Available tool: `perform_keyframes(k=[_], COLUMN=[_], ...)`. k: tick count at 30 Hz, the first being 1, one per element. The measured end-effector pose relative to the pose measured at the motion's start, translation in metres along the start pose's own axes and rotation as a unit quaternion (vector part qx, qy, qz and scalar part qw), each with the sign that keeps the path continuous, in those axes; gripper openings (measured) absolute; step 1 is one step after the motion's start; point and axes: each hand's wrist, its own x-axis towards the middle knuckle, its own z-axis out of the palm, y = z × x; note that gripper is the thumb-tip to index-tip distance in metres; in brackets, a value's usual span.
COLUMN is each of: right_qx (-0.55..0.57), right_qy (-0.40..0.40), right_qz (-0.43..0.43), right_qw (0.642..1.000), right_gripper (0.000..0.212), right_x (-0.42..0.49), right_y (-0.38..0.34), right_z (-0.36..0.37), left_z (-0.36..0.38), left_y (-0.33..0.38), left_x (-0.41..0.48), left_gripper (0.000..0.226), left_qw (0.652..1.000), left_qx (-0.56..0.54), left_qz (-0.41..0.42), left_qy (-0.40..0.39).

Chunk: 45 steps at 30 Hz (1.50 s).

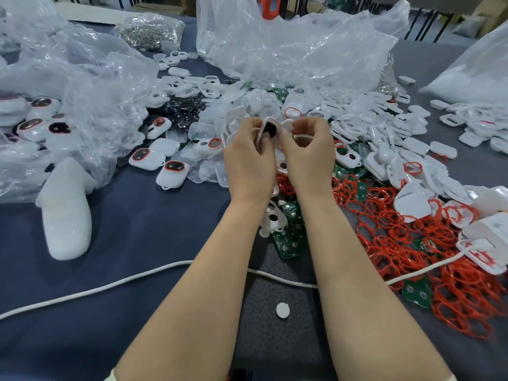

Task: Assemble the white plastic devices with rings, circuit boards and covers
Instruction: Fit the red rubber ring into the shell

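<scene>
Both hands meet above the middle of the table. My left hand (248, 158) grips a white plastic device shell (266, 127) with a dark oval opening, held on edge. My right hand (309, 152) has its fingers curled round the shell's right side and pinches a thin white part there. Red rubber rings (398, 237) lie in a heap at the right. Green circuit boards (291, 232) lie between my forearms. Loose white covers and shells (384, 127) spread beyond my hands. Assembled devices with red-rimmed dark windows (171, 173) lie to the left.
Crumpled clear plastic bags (288, 48) stand behind and at the left. A white foam block (66, 210) lies at the left. A white cable (110, 284) runs across the blue cloth near me. A small white disc (282, 310) lies by my forearms. A bag of metal parts (151, 30) sits far back.
</scene>
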Motion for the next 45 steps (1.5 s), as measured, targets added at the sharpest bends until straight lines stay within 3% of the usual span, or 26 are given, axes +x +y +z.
perform_keyframes(k=[4, 8, 12, 18, 26, 28, 32, 36, 39, 42, 45], right_qx=[0.028, 0.185, 0.326, 0.31, 0.359, 0.319, 0.139, 0.06, 0.119, 0.251, 0.309], right_qy=[-0.068, -0.043, -0.11, -0.189, -0.179, -0.164, -0.125, -0.117, -0.11, -0.119, -0.13], right_qz=[-0.005, 0.134, 0.205, 0.201, 0.254, 0.243, 0.131, 0.056, 0.085, 0.155, 0.191], right_qw=[0.997, 0.973, 0.916, 0.91, 0.88, 0.901, 0.974, 0.99, 0.983, 0.948, 0.923], right_gripper=[0.021, 0.022, 0.02, 0.02, 0.005, 0.01, 0.022, 0.014, 0.011, 0.018, 0.033], right_x=[0.0, 0.006, 0.01, 0.007, 0.009, 0.008, 0.005, 0.002, 0.004, 0.007, 0.007], right_y=[-0.003, 0.0, -0.001, -0.003, -0.002, -0.002, 0.001, 0.003, -0.001, -0.003, -0.005], right_z=[0.001, -0.008, -0.012, -0.012, -0.015, -0.013, -0.007, -0.004, -0.006, -0.012, -0.015], left_z=[0.001, 0.007, 0.0, -0.005, -0.005, -0.006, -0.004, -0.002, -0.003, -0.006, -0.009], left_y=[0.002, 0.007, 0.007, 0.003, 0.003, 0.003, 0.002, 0.001, 0.0, 0.003, 0.005], left_x=[-0.002, -0.002, 0.006, 0.01, 0.015, 0.013, 0.011, 0.01, 0.011, 0.012, 0.012], left_gripper=[0.024, 0.036, 0.027, 0.01, 0.011, 0.008, 0.006, 0.007, 0.006, 0.005, 0.008], left_qw=[0.997, 0.992, 0.997, 0.982, 0.925, 0.925, 0.972, 0.994, 0.985, 0.943, 0.903], left_qx=[0.035, -0.003, -0.057, -0.147, -0.301, -0.298, -0.169, -0.075, -0.123, -0.253, -0.332], left_qz=[0.066, 0.035, -0.034, -0.118, -0.222, -0.226, -0.151, -0.075, -0.111, -0.191, -0.235], left_qy=[-0.036, -0.123, -0.039, -0.019, -0.067, -0.071, -0.056, -0.028, -0.053, -0.105, -0.135])
